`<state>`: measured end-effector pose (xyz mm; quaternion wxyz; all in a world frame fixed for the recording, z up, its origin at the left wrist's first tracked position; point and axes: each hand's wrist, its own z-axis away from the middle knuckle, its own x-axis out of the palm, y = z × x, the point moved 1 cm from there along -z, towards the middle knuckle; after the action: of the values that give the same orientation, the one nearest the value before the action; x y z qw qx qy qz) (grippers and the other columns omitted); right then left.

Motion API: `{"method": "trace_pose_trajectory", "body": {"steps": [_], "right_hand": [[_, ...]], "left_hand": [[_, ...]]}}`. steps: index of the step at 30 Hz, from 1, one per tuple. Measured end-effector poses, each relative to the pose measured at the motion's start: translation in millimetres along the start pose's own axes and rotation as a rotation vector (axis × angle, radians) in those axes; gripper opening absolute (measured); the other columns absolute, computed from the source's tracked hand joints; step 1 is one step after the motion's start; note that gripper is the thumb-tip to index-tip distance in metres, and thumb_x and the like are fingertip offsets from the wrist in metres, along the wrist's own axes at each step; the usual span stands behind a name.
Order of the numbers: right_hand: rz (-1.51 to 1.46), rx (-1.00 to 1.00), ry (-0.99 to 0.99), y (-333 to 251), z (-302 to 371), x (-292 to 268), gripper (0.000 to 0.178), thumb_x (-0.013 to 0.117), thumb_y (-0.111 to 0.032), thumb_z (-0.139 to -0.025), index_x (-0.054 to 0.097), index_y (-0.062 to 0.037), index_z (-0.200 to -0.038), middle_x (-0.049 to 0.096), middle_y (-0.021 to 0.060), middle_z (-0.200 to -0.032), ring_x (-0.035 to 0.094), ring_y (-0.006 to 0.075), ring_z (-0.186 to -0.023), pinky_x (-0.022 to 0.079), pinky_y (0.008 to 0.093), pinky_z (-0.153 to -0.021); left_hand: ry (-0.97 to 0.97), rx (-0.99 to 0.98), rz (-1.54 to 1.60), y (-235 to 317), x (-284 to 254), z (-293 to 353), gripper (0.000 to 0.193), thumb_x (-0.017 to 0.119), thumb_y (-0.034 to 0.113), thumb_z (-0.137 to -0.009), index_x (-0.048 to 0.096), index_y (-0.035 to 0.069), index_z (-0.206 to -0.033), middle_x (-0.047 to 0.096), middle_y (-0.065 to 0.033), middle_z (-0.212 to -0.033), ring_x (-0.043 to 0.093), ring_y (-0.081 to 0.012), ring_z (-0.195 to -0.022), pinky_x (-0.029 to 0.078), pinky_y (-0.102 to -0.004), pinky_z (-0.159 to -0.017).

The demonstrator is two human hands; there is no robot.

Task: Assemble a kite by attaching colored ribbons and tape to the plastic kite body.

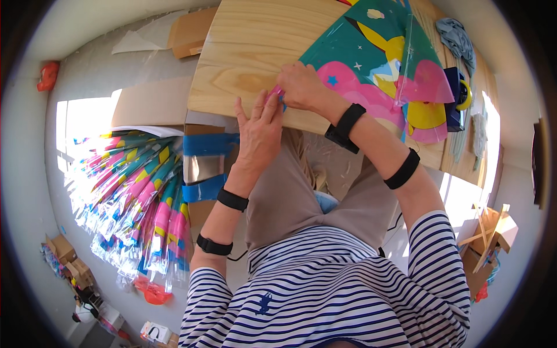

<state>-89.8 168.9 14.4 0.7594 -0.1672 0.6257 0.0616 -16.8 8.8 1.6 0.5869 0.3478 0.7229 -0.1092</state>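
Observation:
A shiny printed plastic kite (348,64), green and pink with yellow figures, lies across the wooden table (249,46). My right hand (301,87) is closed in a pinch on the kite's left corner, close to the table's near edge. Beside it, my left hand (261,130) has its fingers stretched out, the fingertips touching a small pink and blue bit of that corner. Its grip on the piece is not visible. The right fingers hide most of the corner itself. A folded flap (423,75) of the kite lies over its right part.
A blue tape dispenser with a yellow roll (464,95) stands at the table's right, near a grey-blue cloth (455,37). Left of the table, many rolled kites in clear sleeves (136,197) are piled beside a box with blue tape (209,145). An orange-red bag (152,290) lies below.

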Motion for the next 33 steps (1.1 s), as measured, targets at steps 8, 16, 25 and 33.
{"method": "trace_pose_trajectory", "body": {"steps": [8, 16, 25, 33], "right_hand": [[0.023, -0.009, -0.029, 1, -1, 0, 0.03, 0.073, -0.028, -0.075, 0.073, -0.0101, -0.099, 0.066, 0.0124, -0.105, 0.061, 0.0345, -0.105, 0.047, 0.0489, -0.08], [-0.026, 0.056, -0.145, 4, -2, -27, 0.03, 0.075, -0.032, -0.073, 0.074, -0.0099, -0.093, 0.072, 0.0115, -0.094, 0.069, 0.0333, -0.094, 0.051, 0.0486, -0.073], [-0.374, 0.312, -0.158, 12, -8, -33, 0.032, 0.076, -0.037, -0.076, 0.076, -0.0052, -0.081, 0.072, 0.014, -0.079, 0.071, 0.0329, -0.076, 0.056, 0.0403, -0.066], [-0.33, 0.372, 0.208, 26, 2, -37, 0.025, 0.076, -0.025, -0.075, 0.072, -0.0016, -0.082, 0.071, 0.0142, -0.081, 0.07, 0.0284, -0.076, 0.054, 0.0358, -0.066]], "left_hand": [[0.013, 0.125, -0.05, 1, -3, -2, 0.043, 0.064, 0.003, -0.079, 0.062, 0.0, -0.122, 0.056, -0.0083, -0.129, 0.048, -0.0266, -0.132, 0.02, -0.0705, -0.111], [-0.022, 0.158, -0.047, -1, 0, -5, 0.036, 0.066, 0.005, -0.078, 0.064, -0.001, -0.114, 0.056, -0.0085, -0.122, 0.049, -0.0249, -0.13, 0.02, -0.0696, -0.112], [0.005, 0.183, -0.034, 1, -2, -7, 0.022, 0.062, 0.006, -0.079, 0.066, 0.001, -0.1, 0.054, -0.0088, -0.113, 0.05, -0.0256, -0.126, 0.019, -0.0728, -0.112], [-0.042, 0.162, -0.077, 1, -1, -4, 0.043, 0.071, 0.008, -0.075, 0.063, 0.001, -0.116, 0.052, -0.006, -0.121, 0.048, -0.0236, -0.13, 0.021, -0.0706, -0.111]]}}
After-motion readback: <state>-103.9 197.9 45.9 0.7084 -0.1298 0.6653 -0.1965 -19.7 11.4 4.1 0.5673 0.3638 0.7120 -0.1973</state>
